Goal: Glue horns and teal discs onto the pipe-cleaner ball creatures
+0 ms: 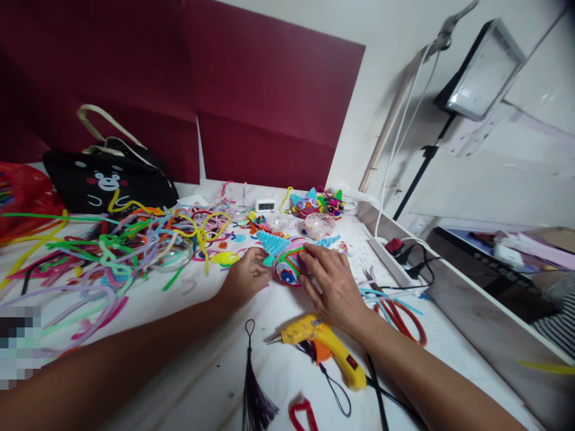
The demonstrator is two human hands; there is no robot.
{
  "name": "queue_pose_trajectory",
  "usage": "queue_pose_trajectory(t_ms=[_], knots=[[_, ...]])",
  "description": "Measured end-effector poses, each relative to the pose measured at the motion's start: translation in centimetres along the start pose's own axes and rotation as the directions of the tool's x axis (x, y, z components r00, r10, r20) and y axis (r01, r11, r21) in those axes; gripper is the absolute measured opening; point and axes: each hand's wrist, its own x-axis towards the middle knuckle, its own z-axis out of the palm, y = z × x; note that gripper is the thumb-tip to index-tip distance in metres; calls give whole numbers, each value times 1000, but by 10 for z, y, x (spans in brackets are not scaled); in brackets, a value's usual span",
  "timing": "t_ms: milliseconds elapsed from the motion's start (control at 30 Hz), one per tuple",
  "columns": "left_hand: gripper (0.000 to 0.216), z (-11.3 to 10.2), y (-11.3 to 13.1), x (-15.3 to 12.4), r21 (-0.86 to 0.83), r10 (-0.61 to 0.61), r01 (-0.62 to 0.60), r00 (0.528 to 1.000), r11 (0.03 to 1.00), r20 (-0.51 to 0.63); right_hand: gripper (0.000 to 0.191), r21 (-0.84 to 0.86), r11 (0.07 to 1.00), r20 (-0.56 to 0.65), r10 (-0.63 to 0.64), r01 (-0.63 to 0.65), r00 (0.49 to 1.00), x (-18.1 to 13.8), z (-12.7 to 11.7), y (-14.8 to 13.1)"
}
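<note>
A colourful pipe-cleaner figure (287,258) with blue pointed ears lies on the white table (188,371). My left hand (245,276) is curled closed against its left side, fingertips pinching at it. Resting on its right side is my right hand (330,284), fingers pressed down over the figure. Both hands hold the figure on the tabletop. A yellow glue gun (326,347) lies just under my right wrist.
A tangle of loose pipe cleaners (112,251) covers the left. Behind stand a black bear bag (108,179), a small white timer (265,205), two finished figures (318,203) and clear domes (318,225). Red-handled scissors (399,314), a power strip (395,248), a black tassel (256,395).
</note>
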Motion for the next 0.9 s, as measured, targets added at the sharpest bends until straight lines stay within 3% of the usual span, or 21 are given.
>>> queue_pose_trajectory(t_ms=[533,900], knots=[[31,-1,-5,-1,-10,19,-19,1000,1000,6,34,-9,1000,-19,-5,4,1000,-1,1,0],[44,0,-13,1,-122,31,-19,994,992,105,36,-22,1000,-19,-15,14,1000,-1,1,-1]])
